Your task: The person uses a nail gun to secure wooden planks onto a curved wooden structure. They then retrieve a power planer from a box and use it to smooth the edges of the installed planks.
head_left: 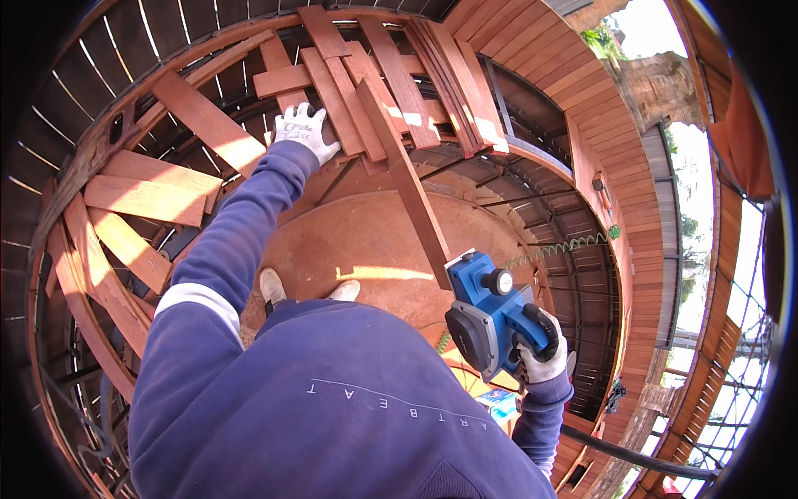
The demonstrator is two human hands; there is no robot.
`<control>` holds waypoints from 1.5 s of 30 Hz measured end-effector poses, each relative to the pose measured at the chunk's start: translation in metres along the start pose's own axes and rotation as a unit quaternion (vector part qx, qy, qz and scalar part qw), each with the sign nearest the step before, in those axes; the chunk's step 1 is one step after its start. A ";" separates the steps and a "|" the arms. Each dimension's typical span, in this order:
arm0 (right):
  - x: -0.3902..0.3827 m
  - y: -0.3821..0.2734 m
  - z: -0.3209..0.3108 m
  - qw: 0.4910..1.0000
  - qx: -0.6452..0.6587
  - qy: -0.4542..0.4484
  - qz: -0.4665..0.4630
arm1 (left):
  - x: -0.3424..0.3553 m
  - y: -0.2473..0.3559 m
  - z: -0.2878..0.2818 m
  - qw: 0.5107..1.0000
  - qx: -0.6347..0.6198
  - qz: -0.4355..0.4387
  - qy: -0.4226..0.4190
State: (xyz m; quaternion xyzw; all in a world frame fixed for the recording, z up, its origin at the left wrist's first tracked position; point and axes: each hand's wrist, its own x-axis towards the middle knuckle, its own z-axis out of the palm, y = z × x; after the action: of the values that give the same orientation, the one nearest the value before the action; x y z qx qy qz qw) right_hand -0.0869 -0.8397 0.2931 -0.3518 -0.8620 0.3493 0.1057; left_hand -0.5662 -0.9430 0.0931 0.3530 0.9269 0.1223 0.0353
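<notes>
In a white work glove, my left hand (pixel 303 133) lies with its fingers spread on the stacked reddish-brown boards ahead of me. My right hand (pixel 542 353), also gloved, is wrapped round the rear handle of a blue electric planer (pixel 480 303) with a black front knob. The planer is at the near end of a long, narrow plank (pixel 407 179), which slants from the boards toward me. From this angle I cannot tell whether the planer's sole touches the plank. The plank's far end lies over other boards (pixel 328 91).
Loose boards (pixel 150 195) lie crosswise on the left over a dark slatted frame. A curved wooden deck (pixel 636 224) runs along the right, with an orange-handled tool (pixel 602 190) on its side. A green coiled line (pixel 557 248) stretches nearby. Reddish floor (pixel 374 233) lies below.
</notes>
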 end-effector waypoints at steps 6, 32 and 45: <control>0.069 -0.040 0.028 0.998 -0.032 -0.015 -0.042 | 0.001 -0.001 -0.002 1.000 -0.012 -0.003 -0.021; 0.066 -0.038 0.022 0.997 0.061 -0.024 -0.028 | 0.001 -0.002 0.002 1.000 0.003 -0.001 0.002; 0.075 -0.035 0.028 0.998 0.036 -0.021 -0.055 | 0.005 -0.005 0.009 1.000 -0.007 0.002 0.018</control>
State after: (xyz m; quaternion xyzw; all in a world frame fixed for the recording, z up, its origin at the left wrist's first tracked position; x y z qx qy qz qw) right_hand -0.1725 -0.8212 0.2910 -0.2923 -0.8690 0.3809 0.1191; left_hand -0.5717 -0.9420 0.0827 0.3518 0.9260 0.1355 0.0207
